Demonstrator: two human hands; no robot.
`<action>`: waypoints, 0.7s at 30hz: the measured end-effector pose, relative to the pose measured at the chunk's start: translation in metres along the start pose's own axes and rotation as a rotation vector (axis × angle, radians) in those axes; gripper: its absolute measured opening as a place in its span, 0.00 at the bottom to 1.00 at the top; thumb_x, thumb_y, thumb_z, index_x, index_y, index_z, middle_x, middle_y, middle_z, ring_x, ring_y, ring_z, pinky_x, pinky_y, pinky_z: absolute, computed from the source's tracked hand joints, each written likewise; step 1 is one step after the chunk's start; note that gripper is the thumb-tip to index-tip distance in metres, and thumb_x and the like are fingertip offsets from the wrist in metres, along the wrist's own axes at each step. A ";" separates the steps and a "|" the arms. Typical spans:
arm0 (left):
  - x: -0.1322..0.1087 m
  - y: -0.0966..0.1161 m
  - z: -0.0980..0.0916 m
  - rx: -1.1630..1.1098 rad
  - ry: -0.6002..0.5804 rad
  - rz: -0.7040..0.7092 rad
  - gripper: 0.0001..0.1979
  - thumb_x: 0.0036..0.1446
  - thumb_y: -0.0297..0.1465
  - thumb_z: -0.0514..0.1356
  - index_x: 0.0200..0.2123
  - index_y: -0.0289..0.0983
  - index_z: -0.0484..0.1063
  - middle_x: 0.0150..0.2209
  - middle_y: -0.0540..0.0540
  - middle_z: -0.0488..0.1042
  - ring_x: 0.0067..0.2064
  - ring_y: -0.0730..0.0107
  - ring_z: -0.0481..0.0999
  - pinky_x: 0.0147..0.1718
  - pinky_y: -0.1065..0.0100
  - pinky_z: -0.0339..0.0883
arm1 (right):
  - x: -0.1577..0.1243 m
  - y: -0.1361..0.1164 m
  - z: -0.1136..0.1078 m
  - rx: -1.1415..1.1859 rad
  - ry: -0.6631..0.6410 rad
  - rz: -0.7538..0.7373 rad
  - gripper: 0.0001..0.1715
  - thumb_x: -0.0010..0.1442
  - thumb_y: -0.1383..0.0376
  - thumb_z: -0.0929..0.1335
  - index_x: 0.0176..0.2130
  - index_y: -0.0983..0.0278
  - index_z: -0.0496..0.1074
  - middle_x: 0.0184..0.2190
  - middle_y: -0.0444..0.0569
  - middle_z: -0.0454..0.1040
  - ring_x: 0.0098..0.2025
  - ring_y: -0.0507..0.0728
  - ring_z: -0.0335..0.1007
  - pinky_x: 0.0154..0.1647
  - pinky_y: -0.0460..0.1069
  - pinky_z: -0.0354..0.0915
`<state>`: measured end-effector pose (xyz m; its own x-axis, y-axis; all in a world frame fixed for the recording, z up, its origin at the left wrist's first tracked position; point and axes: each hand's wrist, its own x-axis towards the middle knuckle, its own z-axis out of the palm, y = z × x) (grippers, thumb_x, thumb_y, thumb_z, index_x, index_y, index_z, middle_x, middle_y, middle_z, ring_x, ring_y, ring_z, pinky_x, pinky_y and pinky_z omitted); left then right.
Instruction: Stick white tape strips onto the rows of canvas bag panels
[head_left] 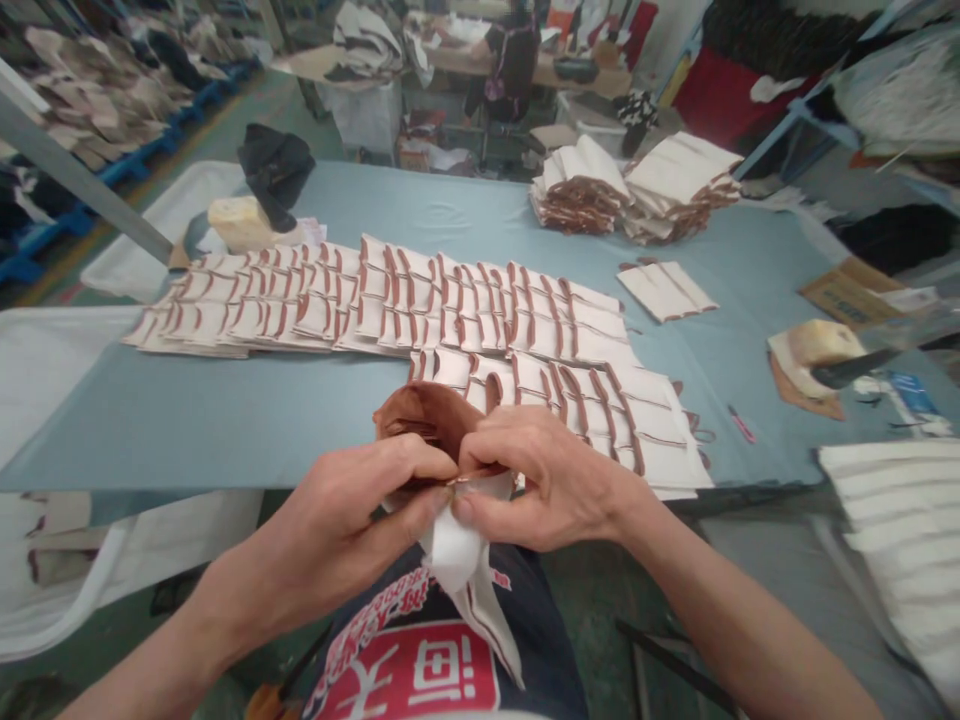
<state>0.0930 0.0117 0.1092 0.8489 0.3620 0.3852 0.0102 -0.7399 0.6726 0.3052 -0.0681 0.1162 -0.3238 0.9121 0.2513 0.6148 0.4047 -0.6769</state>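
Note:
A white fabric piece with brown trim [459, 550] is pinched between my two hands, close to my body. My left hand [375, 500] has thumb and fingers closed on its edge. Beside it, my right hand [536, 475] pinches the same edge, the fingertips of both hands almost touching. Brown lining [427, 405] bulges up behind my fingers, and a white strip hangs down over a dark printed apron [420, 670]. Just past my hands lies a short row of white pieces with brown edges [600, 405], overlapping one another.
A longer overlapping row of similar pieces [450, 300] crosses the blue-covered table [225, 420]. Stacks [675, 185] stand at the back right, near a single flat piece [667, 288]. A pink tool [741, 424] and a yellowish block [821, 345] lie right. Someone sits at a far table.

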 end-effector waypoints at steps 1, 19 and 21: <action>-0.002 -0.002 0.000 0.013 0.011 0.062 0.08 0.68 0.21 0.57 0.45 0.40 0.70 0.36 0.53 0.78 0.35 0.76 0.77 0.36 0.76 0.67 | -0.001 0.001 -0.001 0.050 -0.017 0.035 0.11 0.58 0.63 0.68 0.25 0.63 0.68 0.20 0.38 0.63 0.23 0.49 0.57 0.29 0.47 0.50; -0.012 -0.007 -0.012 -0.003 -0.109 -0.086 0.07 0.72 0.29 0.53 0.48 0.41 0.69 0.38 0.52 0.79 0.36 0.74 0.77 0.36 0.75 0.67 | -0.010 -0.006 0.008 -0.009 0.039 0.029 0.10 0.63 0.72 0.66 0.34 0.66 0.77 0.26 0.43 0.75 0.28 0.51 0.67 0.31 0.47 0.56; -0.003 -0.003 -0.019 -0.057 -0.228 -0.197 0.13 0.75 0.31 0.48 0.42 0.40 0.72 0.34 0.54 0.77 0.33 0.74 0.75 0.34 0.73 0.65 | -0.011 -0.009 0.006 -0.196 0.061 -0.090 0.13 0.67 0.71 0.65 0.35 0.66 0.78 0.28 0.46 0.78 0.30 0.53 0.69 0.32 0.49 0.57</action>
<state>0.0803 0.0231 0.1181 0.9304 0.3536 0.0963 0.1620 -0.6325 0.7574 0.2991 -0.0823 0.1150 -0.3435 0.8717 0.3496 0.7157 0.4840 -0.5036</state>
